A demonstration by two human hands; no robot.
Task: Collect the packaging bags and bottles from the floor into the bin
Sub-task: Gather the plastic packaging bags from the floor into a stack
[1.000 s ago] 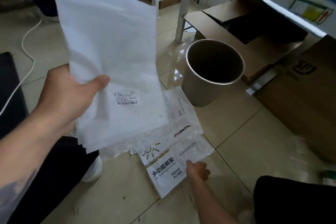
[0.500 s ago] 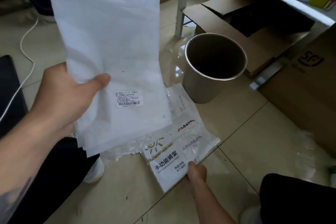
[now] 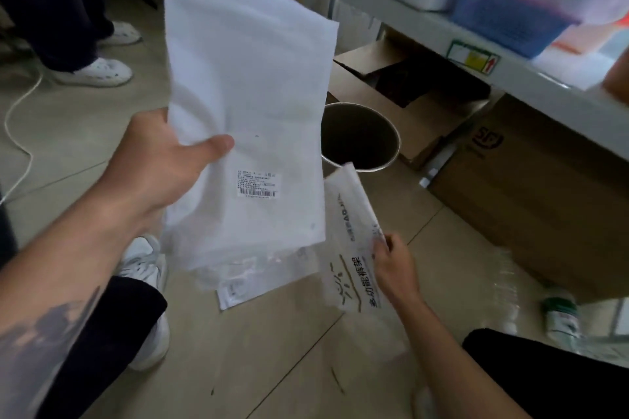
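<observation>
Stretching across the whole scene is the tiled floor (image 3: 272,367), and along its right side a big brown carton (image 3: 531,214) sits under a grey shelf (image 3: 425,27), with an opened cardboard box (image 3: 384,99) just behind the bin. Held up in the middle is a large white packaging bag (image 3: 248,95), upright and slightly tilted, carrying a small barcode label (image 3: 256,184) low on its face; more thin bags seem stacked behind it, their lower edges showing beneath. The left hand (image 3: 160,167) grips this bag at its left edge, thumb pressed over the front and the other fingers hidden behind it. The round metal bin (image 3: 391,143) stands open on the floor, partly covered by the white bag's right edge. A smaller printed bag (image 3: 350,238) is lifted clear of the floor just in front of the bin, its upper corner overlapping the bin's rim, and the right hand (image 3: 394,265) pinches its right edge between thumb and fingers. A clear plastic bottle (image 3: 510,286) with a green-labelled one (image 3: 561,316) beside it lie on the floor at the right, near the carton.
</observation>
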